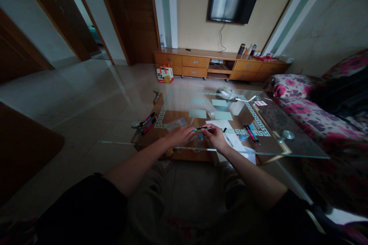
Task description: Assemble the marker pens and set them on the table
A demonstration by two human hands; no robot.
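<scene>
Over the near edge of the glass table (120,134), my two hands meet at a thin dark pen (203,128). My left hand (181,136) is closed around its left end, where a bit of blue shows. The fingers of my right hand (215,137) pinch its right end. Beyond and beside my right hand lies white paper (237,143), with a small black piece (225,130), perhaps a pen cap, close by. A group of pens (147,123) in black, red and blue lies to the left. More pens (252,134) lie to the right.
Through the glass show a lower wooden shelf (184,155) and a blue-capped bottle (198,141). A plastic bag (225,92) sits at the table's far side. Behind stand a paper bag (165,74) and a low TV cabinet (195,61). A floral sofa (304,111) is at right.
</scene>
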